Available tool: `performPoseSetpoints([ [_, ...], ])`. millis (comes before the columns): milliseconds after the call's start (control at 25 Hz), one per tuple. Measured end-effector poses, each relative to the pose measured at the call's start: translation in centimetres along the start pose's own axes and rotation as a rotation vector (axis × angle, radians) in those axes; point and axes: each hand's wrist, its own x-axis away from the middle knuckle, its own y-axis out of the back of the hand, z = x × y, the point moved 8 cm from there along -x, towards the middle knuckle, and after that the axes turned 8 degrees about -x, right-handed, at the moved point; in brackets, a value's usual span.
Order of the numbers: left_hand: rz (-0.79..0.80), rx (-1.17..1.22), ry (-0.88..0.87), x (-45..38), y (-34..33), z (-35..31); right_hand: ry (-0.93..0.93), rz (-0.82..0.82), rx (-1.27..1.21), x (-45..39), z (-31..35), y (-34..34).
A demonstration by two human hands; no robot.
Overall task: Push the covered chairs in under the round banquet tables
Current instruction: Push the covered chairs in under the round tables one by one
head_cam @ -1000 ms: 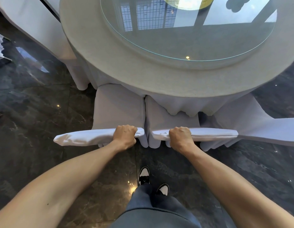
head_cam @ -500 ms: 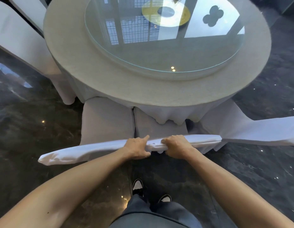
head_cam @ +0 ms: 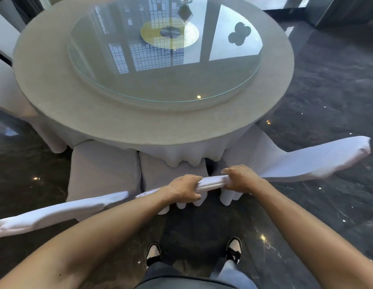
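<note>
Chairs sit at the near edge of the round desk [head_cam: 77,113]: left chair [head_cam: 104,170] tucked, middle chair [head_cam: 171,176] gripped at its back-top by left hand [head_cam: 184,189] and right hand [head_cam: 240,179]. Best pushed evenly, straight under the tablecloth [head_cam: 181,153].

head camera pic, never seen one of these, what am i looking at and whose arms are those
The camera sits on a person's head and looks forward and down, so the arms are the wearer's own. The left hand and right hand both grip the top edge of the backrest of a chair in a white cover. Its seat is partly under the round banquet table. On the table lies a glass turntable that mirrors the ceiling. More covered chairs stand at either side, one on the left, one on the right. Below are the wearer's shoes on a dark polished floor.
</note>
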Motion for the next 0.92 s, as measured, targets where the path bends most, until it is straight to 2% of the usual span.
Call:
performPoseSetpoints([
  [200, -0.043, -0.068, 0.15, -5.6, -1.1, -6.1, -0.115, 0.016, 0.06, 0.3, -14.5, 1.6],
  [320, -0.064, -0.148, 0.293, -7.8, -1.7, -8.6, -0.211, 0.092, 0.239, 2.8, -22.6, 2.0],
  [480, -0.077, -0.226, 0.502, -8.0, -2.3, -8.3, -0.31, 0.113, 0.496, 5.8, -30.9, 2.0],
  [680, -0.098, -0.291, 0.58, -8.8, -2.4, -8.1, -0.099, 0.092, 0.604, 5.8, -31.5, 2.7],
  [920, -0.105, -0.282, 0.608, -9.3, -2.2, -7.6, -0.015, 0.077, 0.54, 4.1, -27.0, 3.7],
])
